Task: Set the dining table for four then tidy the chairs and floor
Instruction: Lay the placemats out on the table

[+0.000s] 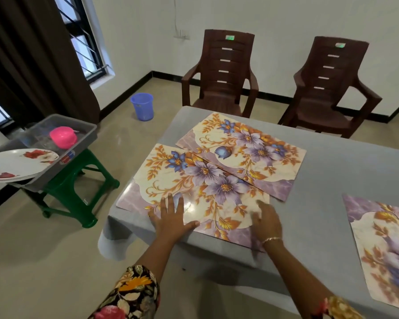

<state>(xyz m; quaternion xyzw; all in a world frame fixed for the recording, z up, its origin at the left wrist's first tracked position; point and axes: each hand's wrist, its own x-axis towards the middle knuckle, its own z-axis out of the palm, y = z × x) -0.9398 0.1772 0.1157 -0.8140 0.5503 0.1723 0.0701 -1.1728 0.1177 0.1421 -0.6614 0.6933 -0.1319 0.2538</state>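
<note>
left hand [171,217]: flat, fingers straight and spread, pressing on the near mat's near edge.
right hand [266,221]: blurred; fingers stretched out on the same mat, right of the left hand.
near mat [194,180]: floral, under both hands, askew at the bench's left corner.
bench [320,185]: grey cloth, carrying three mats.
third mat [382,245]: well right of the right hand, apart from the other two.
second mat [242,153]: just beyond the hands, touching the near mat along one long edge; which lies on top I cannot tell.
stool [78,187]: green, on the floor left of the left hand, under a grey tray [83,137].
plates [19,164]: stacked, overhanging the tray's near end.
bowl [63,136]: pink, in the tray beyond the plates.
bucket [142,106]: blue, on the floor far beyond the left hand.
chairs [224,74]: two, brown, beyond the bench's far side.
</note>
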